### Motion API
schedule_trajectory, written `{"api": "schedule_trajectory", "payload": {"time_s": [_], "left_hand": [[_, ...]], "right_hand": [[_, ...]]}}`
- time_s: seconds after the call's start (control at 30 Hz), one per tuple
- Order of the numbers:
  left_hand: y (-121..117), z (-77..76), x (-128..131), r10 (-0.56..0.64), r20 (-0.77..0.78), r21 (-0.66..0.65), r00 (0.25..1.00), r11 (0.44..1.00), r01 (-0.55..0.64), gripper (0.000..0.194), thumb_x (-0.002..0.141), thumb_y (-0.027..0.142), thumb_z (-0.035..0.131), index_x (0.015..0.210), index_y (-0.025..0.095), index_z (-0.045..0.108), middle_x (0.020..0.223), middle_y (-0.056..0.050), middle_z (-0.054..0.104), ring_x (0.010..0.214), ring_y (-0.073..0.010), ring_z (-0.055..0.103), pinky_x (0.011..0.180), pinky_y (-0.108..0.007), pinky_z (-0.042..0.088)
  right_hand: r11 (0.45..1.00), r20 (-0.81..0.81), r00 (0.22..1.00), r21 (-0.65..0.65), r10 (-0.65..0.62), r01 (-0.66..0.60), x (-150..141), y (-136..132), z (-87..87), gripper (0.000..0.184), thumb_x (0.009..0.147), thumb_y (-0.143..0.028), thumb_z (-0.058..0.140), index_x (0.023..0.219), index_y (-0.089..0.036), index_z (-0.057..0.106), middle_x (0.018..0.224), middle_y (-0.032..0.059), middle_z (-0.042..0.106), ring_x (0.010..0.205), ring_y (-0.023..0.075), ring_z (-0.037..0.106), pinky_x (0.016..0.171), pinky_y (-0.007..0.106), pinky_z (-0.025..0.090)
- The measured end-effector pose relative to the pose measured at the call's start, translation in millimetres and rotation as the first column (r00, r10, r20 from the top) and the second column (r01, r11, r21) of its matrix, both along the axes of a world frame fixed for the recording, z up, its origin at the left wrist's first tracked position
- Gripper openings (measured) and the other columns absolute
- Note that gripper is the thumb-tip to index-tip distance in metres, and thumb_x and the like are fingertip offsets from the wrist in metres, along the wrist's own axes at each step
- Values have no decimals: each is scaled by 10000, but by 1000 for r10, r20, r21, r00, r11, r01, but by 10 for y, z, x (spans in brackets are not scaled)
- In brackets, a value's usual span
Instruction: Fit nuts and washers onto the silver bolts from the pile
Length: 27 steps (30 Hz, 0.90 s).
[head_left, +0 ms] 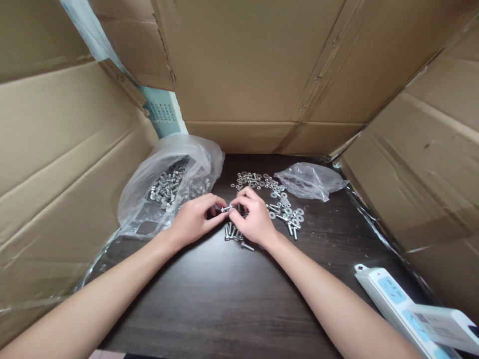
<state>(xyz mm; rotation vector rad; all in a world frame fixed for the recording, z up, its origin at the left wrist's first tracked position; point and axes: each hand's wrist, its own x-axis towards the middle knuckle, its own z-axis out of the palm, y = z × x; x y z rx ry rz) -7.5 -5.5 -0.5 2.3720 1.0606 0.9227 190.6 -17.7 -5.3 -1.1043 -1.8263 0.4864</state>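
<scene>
Working over the dark surface (209,304), toward its far half. Holding a small metal bolt (226,209) just above it, between the two hands. Pinched by thumb and fingertips of the left hand (196,217) around one end, by those of the right hand (254,215) at the other; cannot tell whether a nut or washer sits under the right fingertips

Judged light, stiff, hard to damage. Probably slick along the shank and quick to slip or roll in a loose pinch. Best taken by the head or just behind it, leaving the tip clear; threads too small to make out

Noting loose bolts (232,232) just below the right hand, with a stray bolt (247,246) nearest the front. To the right, more bolts (294,232) mixed with flat washers (299,219); farther back, small nuts (259,187). Flat washers likely awkward to lift, better caught by the rim

Beside the left hand, a clear plastic bag (209,154) with many metal pieces inside, likely soft and yielding. Far right, a crumpled clear bag (312,180); near right, a white power strip (392,291). Enclosed by cardboard panels (262,75)
</scene>
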Motion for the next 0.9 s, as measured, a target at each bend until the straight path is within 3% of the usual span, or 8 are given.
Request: {"api": "schedule_trajectory", "payload": {"time_s": [0.47,0.9], "left_hand": [[3,-4,0,1,-5,-3,1000,1000,-1,131,959,314,650,1009,197,685,888,-14,698,696,-135,628,650,-254,492],[6,-4,1,14,9,-1,1000,1000,-14,126,959,303,653,1012,192,681,893,-14,697,697,-131,632,649,-247,498]], "right_hand": [[1000,-2,1000,6,1,-1,8,2,-21,77,828,-200,610,783,-190,672,874,41,571,778,175,584,710,326,511],[1000,18,1000,14,20,-20,-3,17,-9,125,880,-209,587,755,-210,588,873,41,589,869,202,593,822,368,498]]}}
